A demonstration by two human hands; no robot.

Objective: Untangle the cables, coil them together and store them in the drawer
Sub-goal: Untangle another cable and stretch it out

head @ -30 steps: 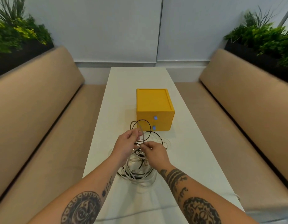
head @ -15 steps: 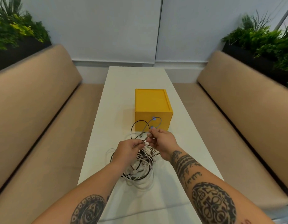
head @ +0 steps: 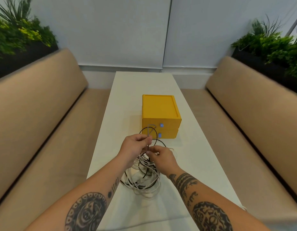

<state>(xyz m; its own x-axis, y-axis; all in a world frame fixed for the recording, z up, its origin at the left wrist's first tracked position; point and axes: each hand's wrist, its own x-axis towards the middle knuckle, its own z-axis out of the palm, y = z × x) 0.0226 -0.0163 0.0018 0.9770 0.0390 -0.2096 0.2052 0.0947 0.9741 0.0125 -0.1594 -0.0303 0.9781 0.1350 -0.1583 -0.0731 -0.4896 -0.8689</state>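
A tangle of white and black cables (head: 142,179) lies on the white table (head: 191,164) in front of me, partly lifted. My left hand (head: 132,147) pinches a grey-brown cable strand (head: 148,132) that loops upward above the fingers. My right hand (head: 161,157) pinches the same strand just below, above the pile. A black loop (head: 155,132) rises behind my left hand. Behind the cables stands a yellow two-drawer box (head: 159,112); both drawers with blue knobs (head: 161,125) are closed.
Beige benches (head: 44,114) run along both sides of the narrow table. Green plants in dark planters (head: 19,40) stand behind each backrest. A pale wall closes the far end.
My right hand has drawn back from near the box toward me and now sits below my left hand. My left hand has risen, holding the strand loop upright.
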